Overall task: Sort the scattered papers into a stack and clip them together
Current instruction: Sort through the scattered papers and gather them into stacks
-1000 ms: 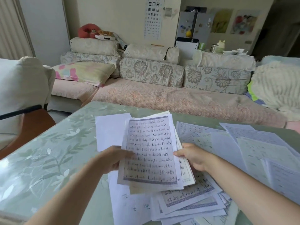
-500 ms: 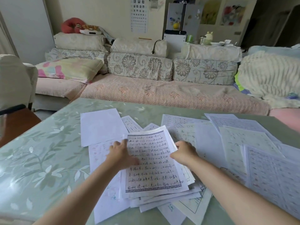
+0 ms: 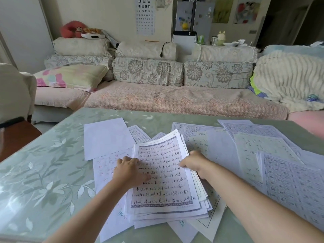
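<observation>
Nearest, a stack (image 3: 163, 195) of handwritten pages lies mid-table, its script too small to read. Left hand (image 3: 130, 170) presses flat, fingers spread; right hand (image 3: 192, 162) pinches the stack's right edge. Loose papers (image 3: 273, 155) cover the table (image 3: 43, 172) toward its right edge. Far off, an eye chart (image 3: 144, 15) shows rows of E.

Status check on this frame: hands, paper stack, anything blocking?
Left hand flat on the paper stack, pressing. Right hand at the stack's right edge, grip unclear. Loose sheets lie scattered to the right. No clip in view.
</observation>
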Demonstrator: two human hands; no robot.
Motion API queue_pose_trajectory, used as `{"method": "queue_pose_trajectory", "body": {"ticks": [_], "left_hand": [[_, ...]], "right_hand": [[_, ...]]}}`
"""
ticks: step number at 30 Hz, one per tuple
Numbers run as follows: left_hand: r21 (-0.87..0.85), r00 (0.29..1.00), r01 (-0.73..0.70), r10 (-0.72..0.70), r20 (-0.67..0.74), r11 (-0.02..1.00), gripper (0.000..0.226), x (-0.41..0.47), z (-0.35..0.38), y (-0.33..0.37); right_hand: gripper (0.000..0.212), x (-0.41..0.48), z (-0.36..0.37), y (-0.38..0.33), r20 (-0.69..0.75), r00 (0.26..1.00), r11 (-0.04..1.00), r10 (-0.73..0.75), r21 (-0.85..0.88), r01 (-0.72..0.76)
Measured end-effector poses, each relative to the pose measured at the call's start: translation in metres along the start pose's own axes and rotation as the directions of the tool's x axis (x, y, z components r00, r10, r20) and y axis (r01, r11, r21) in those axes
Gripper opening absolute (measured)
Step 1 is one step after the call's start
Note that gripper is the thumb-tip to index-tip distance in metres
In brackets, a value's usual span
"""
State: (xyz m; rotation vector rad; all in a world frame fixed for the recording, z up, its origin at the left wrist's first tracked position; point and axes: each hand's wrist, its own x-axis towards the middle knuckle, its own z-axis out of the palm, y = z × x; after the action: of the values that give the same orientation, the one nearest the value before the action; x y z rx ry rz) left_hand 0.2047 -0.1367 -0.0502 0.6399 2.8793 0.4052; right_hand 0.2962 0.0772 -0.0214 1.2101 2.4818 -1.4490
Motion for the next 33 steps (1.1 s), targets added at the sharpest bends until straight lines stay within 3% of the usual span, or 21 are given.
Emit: {"method": "queue_pose_trajectory", "body": {"ticks": [4,7,10,12,14,16,17,19,24,28,33], "left_hand": [[-0.018,1.0,0.014,-0.014,-0.002,1.0,0.084,-0.001,-0.001,0.001],[-0.042,1.0,0.031,-0.031,0.0,0.999,0.097,-0.002,-0.003,0.002],[-0.296,0.993,0.088,-0.107,-0.047,0.951,0.097,0.0,-0.01,0.006],[-0.573,0.981,0.12,-0.185,-0.056,0.811,0.1,0.004,-0.02,0.011],[-0.793,0.975,0.111,-0.221,-0.031,0.6,0.091,0.004,-0.034,0.02],[-0.899,0.981,0.027,-0.184,-0.06,0.437,0.053,0.003,-0.049,0.031],[-0.915,0.981,-0.026,-0.164,-0.1,0.402,0.035,0.001,-0.056,0.038],[-0.931,0.971,-0.142,-0.137,-0.197,0.336,0.022,-0.004,-0.068,0.052],[-0.913,0.928,-0.34,-0.077,-0.365,0.225,0.02,-0.015,-0.087,0.079],[-0.892,0.92,-0.38,0.002,-0.391,0.247,0.025,-0.024,-0.082,0.093],[-0.876,0.898,-0.425,-0.018,-0.44,0.226,0.034,-0.029,-0.087,0.108]], "right_hand": [[0.048,-0.003,-0.004,0.001,0.085,0.996,0.999,0.032,0.021,-0.034],[0.047,-0.005,-0.005,0.007,0.081,0.996,0.998,-0.046,-0.036,0.049],[0.053,-0.007,-0.012,0.008,0.039,0.987,0.987,-0.153,0.043,0.152],[0.042,-0.01,-0.022,0.006,0.023,0.971,0.96,-0.239,0.158,0.233],[0.035,-0.013,-0.032,0.004,-0.009,0.947,0.918,-0.321,0.243,0.314],[0.039,-0.018,-0.039,0.001,-0.086,0.918,0.874,-0.386,0.284,0.394],[0.038,-0.02,-0.042,0.0,-0.13,0.897,0.847,-0.423,0.295,0.442],[0.03,-0.029,-0.05,-0.006,-0.216,0.846,0.796,-0.486,0.289,0.531],[0.032,-0.05,-0.074,-0.02,-0.364,0.741,0.683,-0.565,0.297,0.667],[0.04,-0.052,-0.085,-0.013,-0.343,0.751,0.694,-0.564,0.295,0.656],[0.038,-0.054,-0.094,-0.006,-0.391,0.761,0.692,-0.518,0.33,0.641]]}}
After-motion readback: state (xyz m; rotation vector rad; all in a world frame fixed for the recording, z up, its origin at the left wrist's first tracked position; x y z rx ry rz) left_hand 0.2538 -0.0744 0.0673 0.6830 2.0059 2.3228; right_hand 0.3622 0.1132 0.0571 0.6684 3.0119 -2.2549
